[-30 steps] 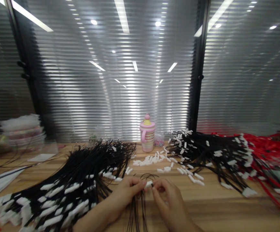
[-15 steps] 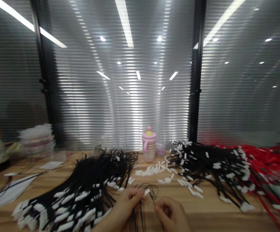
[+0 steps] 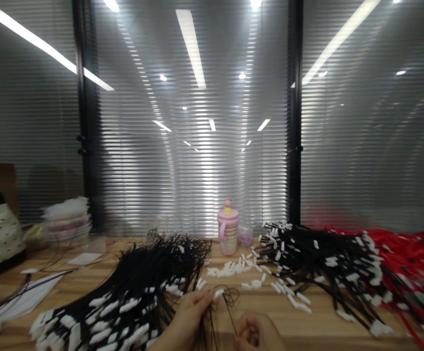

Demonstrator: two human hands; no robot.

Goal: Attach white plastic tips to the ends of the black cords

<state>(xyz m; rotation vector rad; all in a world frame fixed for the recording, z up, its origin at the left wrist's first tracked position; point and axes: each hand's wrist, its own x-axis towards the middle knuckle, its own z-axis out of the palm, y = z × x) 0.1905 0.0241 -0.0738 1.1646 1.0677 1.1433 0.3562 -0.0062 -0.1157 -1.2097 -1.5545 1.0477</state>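
My left hand (image 3: 191,314), low in the middle of the view, pinches a small white piece (image 3: 218,293) with black cords hanging below it. A thin black cord (image 3: 230,312) runs from near that piece down to my right hand (image 3: 256,331), whose fingers are closed on it. A loop of thin cord curls just behind the white piece. To the left lies a big bundle of black cords (image 3: 149,273) with white ends. Loose white pieces (image 3: 230,268) are scattered on the wooden table (image 3: 307,326) beyond my hands.
A pink cup (image 3: 228,231) stands at the back beside a small clear container (image 3: 245,239). Right are another black cord bundle (image 3: 321,248) and red cords (image 3: 409,253). Left are stacked clear containers (image 3: 67,222), a spotted bag (image 3: 1,239) and white paper (image 3: 29,292).
The view has tilted up and shifted slightly, so everything sits lower and a little to the right. Both hands keep their hold; my right hand is slightly lower, and the cord between them looks straighter.
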